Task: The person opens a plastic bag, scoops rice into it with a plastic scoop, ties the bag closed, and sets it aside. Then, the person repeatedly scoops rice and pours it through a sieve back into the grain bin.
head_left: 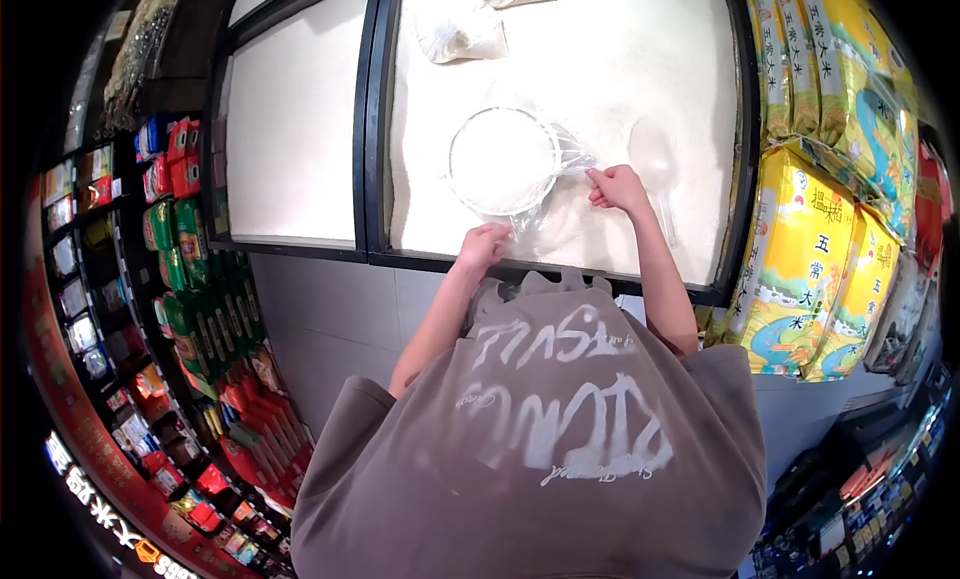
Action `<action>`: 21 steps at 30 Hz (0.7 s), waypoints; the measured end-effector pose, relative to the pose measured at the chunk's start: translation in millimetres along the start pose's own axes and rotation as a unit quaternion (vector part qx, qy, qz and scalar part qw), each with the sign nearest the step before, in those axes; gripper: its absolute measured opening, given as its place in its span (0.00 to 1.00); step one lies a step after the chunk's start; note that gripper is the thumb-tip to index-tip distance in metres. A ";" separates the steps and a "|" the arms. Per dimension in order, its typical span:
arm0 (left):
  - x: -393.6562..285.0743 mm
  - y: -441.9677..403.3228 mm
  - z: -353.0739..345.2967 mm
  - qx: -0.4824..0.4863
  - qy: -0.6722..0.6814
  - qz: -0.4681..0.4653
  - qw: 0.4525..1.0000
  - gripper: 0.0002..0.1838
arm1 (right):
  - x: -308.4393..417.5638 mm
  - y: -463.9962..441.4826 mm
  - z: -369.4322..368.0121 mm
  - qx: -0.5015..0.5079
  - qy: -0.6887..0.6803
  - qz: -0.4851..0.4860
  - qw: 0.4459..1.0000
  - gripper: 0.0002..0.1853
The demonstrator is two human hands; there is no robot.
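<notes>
Clock from the round container [503, 161], sitting in the right-hand bin [408, 258] on white granular stuff [425, 129]. Container has a pale rim, white contents; clear plastic film [574, 159] spreads off it at 3 and 6.

Right hand [615, 187], between 3 and 4: grip nearly closed, thumb and fingers pinching film. Left hand [484, 245], 6: grip curled at film edge, can't tell if clamped.

Translucent scoop [652, 151] at 3, past right hand. Clear filled bags [462, 29], 11 to 12.
</notes>
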State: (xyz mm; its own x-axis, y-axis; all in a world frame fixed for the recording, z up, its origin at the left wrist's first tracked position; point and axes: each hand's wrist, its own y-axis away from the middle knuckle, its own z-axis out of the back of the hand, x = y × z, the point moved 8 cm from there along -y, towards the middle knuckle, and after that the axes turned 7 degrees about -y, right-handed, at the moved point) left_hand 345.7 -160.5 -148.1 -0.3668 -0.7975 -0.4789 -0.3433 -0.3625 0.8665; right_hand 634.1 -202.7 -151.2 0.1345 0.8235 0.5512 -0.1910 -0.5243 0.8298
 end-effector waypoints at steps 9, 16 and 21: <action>-32.4 22.0 18.1 -0.052 0.158 -0.128 0.978 0.08 | 82.5 -6.5 -41.9 -0.032 0.342 0.085 0.935 0.25; -117.6 86.2 34.4 -0.134 0.059 -0.308 0.940 0.15 | 103.4 53.5 -43.6 -0.086 0.249 0.219 0.940 0.18; -189.3 122.4 41.0 -0.135 0.003 -0.395 0.909 0.15 | 131.2 94.9 -45.0 -0.064 0.052 0.207 0.975 0.21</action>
State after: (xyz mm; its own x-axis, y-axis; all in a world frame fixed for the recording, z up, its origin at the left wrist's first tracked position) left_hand 337.7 -34.1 42.9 -0.0938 -0.2394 -0.9664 -0.2721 -0.9275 0.2562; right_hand 589.9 -134.6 -4.0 -0.0781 0.5687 0.8188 -0.3280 -0.7902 0.5176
